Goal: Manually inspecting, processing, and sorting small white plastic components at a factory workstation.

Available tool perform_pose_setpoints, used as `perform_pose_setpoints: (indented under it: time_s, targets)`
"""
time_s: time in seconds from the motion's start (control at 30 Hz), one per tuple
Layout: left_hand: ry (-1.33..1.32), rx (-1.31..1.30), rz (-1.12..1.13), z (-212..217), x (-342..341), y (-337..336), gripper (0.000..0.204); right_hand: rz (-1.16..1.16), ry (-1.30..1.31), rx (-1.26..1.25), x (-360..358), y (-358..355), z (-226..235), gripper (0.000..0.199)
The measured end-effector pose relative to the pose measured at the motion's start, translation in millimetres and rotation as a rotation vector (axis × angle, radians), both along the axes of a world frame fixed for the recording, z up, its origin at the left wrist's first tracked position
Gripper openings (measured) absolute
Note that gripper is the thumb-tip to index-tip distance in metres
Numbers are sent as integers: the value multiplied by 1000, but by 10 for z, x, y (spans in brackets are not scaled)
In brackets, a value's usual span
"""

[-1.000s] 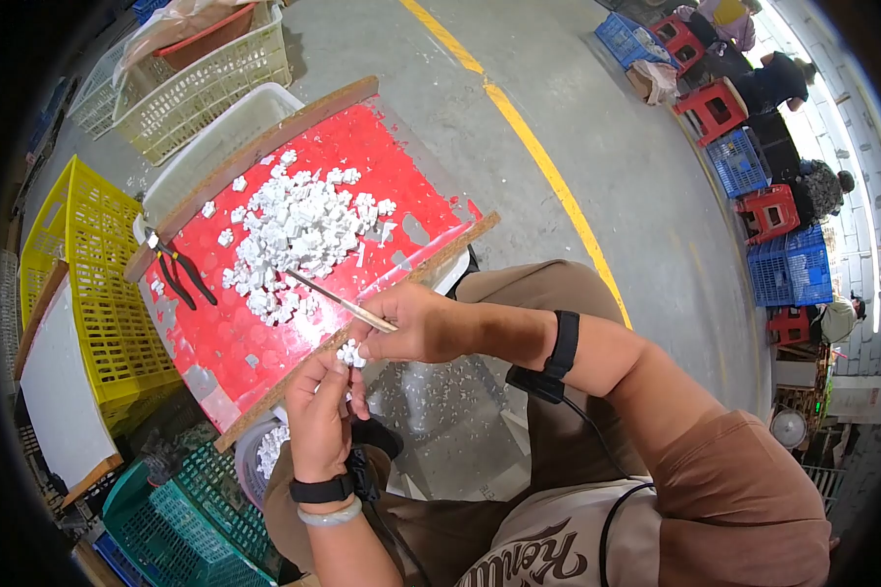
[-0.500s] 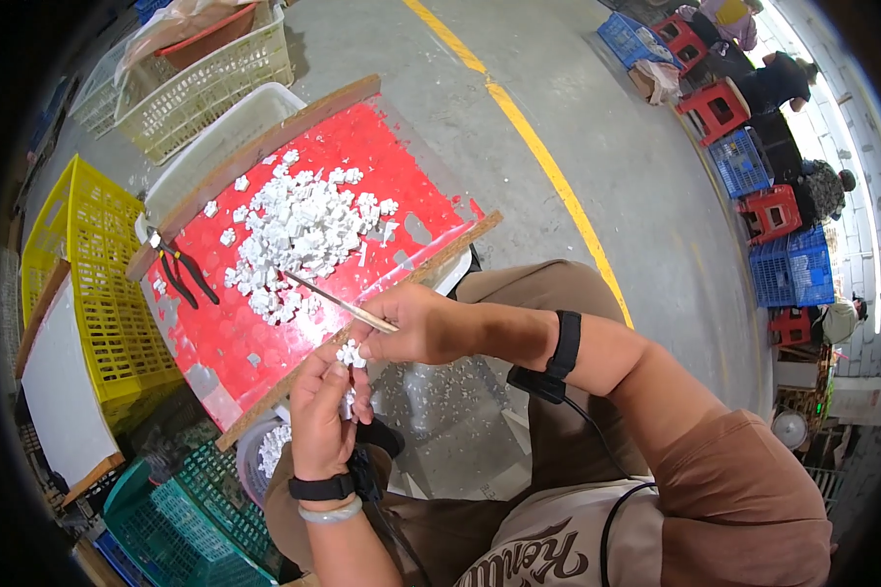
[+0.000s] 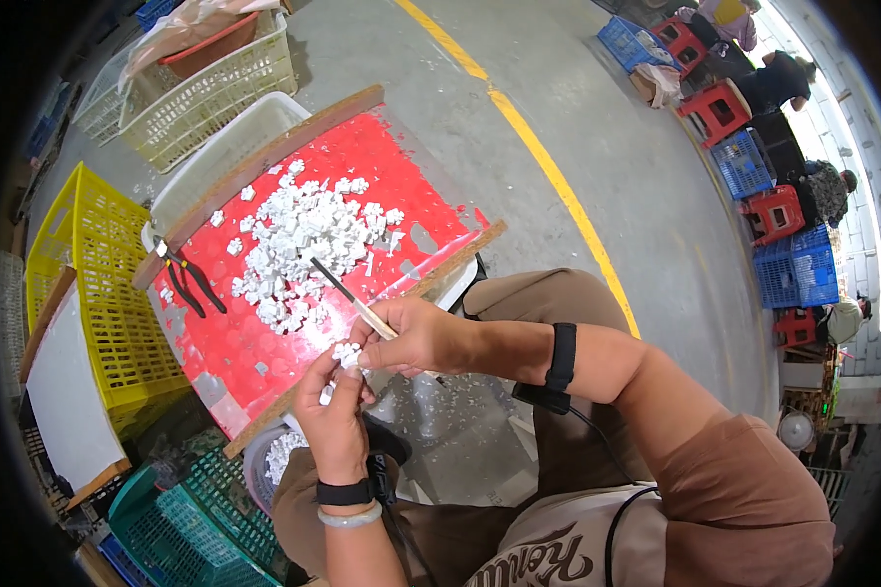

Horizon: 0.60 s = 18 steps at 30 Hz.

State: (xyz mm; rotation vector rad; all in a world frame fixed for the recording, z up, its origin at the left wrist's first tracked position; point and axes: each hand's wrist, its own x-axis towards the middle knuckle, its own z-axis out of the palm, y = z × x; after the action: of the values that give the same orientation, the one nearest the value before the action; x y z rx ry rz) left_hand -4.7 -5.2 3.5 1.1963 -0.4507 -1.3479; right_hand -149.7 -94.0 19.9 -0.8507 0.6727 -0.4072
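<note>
Just off the near edge of the red board point(image 3: 215, 367), my two hands meet over a small white piece point(image 3: 347, 354). My left hand point(image 3: 335, 411) pinches that piece, and another white piece point(image 3: 327, 393) shows by its fingers. In my right hand point(image 3: 416, 338) is a knife point(image 3: 372, 318) with a pale handle and a narrow dark blade, which points up and left over the board. Its fingertips also touch the white piece. A heap of similar small white pieces point(image 3: 303, 235) covers the middle of the board.
Pliers point(image 3: 191, 279) lie at the board's left side. Wooden strips point(image 3: 274, 147) edge the board. A yellow crate point(image 3: 117, 303), a green basket point(image 3: 201, 514) and a tub of white pieces point(image 3: 264, 465) stand at left. Other people sit along the far right wall.
Both hands remain together at the white piece. The knife has turned to point more steeply up, its blade tip shifting right. The whole view has moved slightly.
</note>
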Motion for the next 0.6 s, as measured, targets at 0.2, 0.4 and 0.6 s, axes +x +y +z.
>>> perform_pose_setpoints:
  time_s: [0.2,0.4,0.6]
  targets:
    - [130,45,90,11,18,-13,18,-11,31,84,-66,-118,112,21]
    - [230,1,61,12,114,8,17,-87,-177,235,-100,-291,194,47]
    - [268,3,11,94,90,2,13,157,-25,100,-141,-216,285,56]
